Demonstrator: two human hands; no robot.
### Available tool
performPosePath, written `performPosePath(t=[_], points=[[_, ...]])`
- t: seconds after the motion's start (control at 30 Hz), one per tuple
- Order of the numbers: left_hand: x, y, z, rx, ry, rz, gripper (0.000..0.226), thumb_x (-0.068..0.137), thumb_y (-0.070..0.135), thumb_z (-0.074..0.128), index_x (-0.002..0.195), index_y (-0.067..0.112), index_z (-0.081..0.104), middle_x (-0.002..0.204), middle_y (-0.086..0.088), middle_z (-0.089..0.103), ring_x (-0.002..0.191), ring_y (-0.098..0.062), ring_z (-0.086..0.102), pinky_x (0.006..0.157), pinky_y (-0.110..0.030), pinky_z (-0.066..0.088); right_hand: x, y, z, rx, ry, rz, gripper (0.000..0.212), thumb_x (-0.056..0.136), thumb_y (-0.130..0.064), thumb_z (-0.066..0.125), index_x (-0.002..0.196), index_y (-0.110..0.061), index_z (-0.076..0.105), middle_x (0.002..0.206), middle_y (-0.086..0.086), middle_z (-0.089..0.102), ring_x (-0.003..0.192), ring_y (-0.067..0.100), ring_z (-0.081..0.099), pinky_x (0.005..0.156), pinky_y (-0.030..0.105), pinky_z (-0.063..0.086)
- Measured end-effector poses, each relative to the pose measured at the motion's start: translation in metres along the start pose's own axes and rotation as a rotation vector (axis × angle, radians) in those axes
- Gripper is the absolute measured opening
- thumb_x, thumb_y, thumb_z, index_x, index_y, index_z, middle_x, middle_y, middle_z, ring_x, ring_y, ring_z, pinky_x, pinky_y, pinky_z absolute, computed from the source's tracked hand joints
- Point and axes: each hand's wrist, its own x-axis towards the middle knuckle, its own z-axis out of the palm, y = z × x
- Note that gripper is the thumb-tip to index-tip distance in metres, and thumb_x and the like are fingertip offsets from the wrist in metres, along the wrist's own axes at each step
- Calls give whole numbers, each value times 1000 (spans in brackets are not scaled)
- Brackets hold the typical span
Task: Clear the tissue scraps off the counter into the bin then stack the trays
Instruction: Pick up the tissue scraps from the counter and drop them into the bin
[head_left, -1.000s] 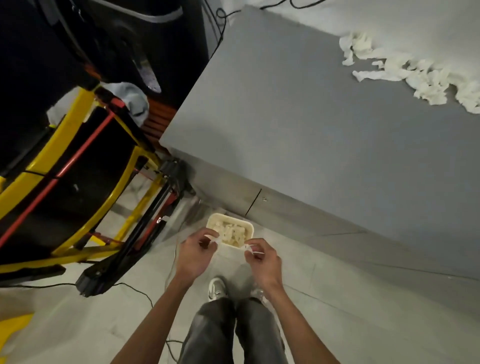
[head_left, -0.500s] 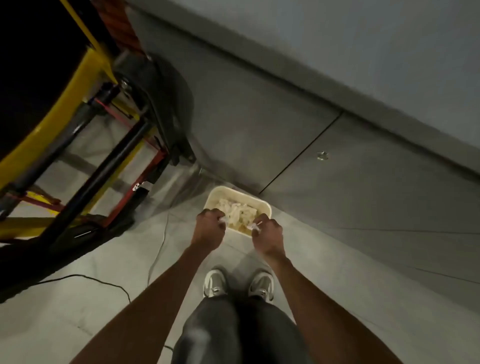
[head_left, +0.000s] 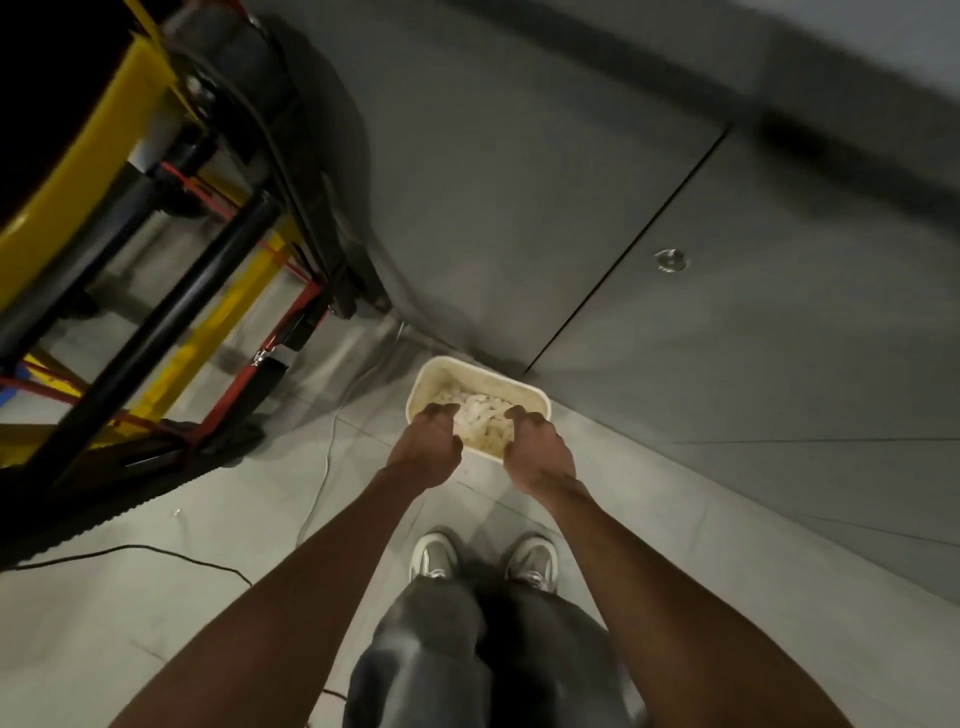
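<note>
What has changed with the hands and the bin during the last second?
The left hand and right hand came down to the near rim of the bin, fingers curled. The scraps they pinched no longer show apart from the tissue inside; whether they were dropped, I cannot tell. The view tilted down, so the counter top is gone from view. The bin and shoes stayed put.

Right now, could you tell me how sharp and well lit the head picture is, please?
Head view: dim, even light; motion blur smears the counter edge at top right; the trousers at the bottom are soft; the bin, tissue scraps, left hand and right hand read clearly enough.
</note>
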Motion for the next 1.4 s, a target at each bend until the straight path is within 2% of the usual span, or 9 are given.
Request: performPosePath(t=[0.2,0.33,0.43,0.57,0.77,0.87,1.0,1.17,1.4], points=[[-85,50,-100,-6,139,38,50,100,19,60,149,18,48,140,-10,60,127,-30,59,105,-44,52,-86,-43,-98,93,180,-74,41,98,-25,61,138,-27,52,130,8,63,111,35,67,88,45,59],[-157,87,-175,-8,260,130,42,98,26,59,138,29,49,121,-5,69,107,-29,69,87,-46,61,-164,-76,-180,202,270,-136,36,99,-25,62,134,-27,54,133,4,61,112,32,65,88,43,59],[-209,119,-229,-69,384,217,38,96,20,63,132,30,58,123,-2,69,108,-23,67,90,-40,59,-221,-96,-240,269,346,-180,36,98,-27,62,133,-33,55,131,-1,63,113,25,64,88,41,58],[-263,162,-285,-133,447,334,34,97,15,64,129,27,63,121,5,69,111,-15,65,94,-36,57,-285,-109,-310,347,430,-202,35,100,-27,61,134,-35,55,133,-8,62,117,18,61,93,39,56],[-300,227,-332,-214,479,381,31,100,19,63,131,20,65,127,5,70,113,-8,66,98,-31,57,-335,-92,-388,432,582,-187,28,104,-28,59,132,-32,59,126,-7,65,96,13,67,88,28,52],[-301,264,-348,-280,474,413,32,99,17,66,131,17,66,126,5,71,112,-6,66,99,-32,58,-338,-71,-416,464,659,-178,26,103,-26,61,128,-32,62,126,-10,65,111,13,65,99,31,52],[-286,316,-365,-316,456,452,30,100,17,64,130,18,67,121,6,73,110,-5,67,99,-31,57,-327,-35,-455,494,720,-120,28,101,-25,65,122,-43,59,121,-11,66,89,16,68,90,34,55],[-230,384,-377,-312,452,467,24,98,17,65,121,22,70,108,12,74,99,-2,70,90,-32,59,-281,20,-507,480,770,-73,29,99,-27,64,120,-46,58,123,-8,68,109,19,69,93,37,56],[-158,465,-388,-321,499,439,17,98,16,68,112,25,72,97,14,76,90,15,66,78,-9,54,-158,88,-601,444,700,-48,34,96,-27,65,127,-37,55,124,1,69,108,31,69,91,45,58]])
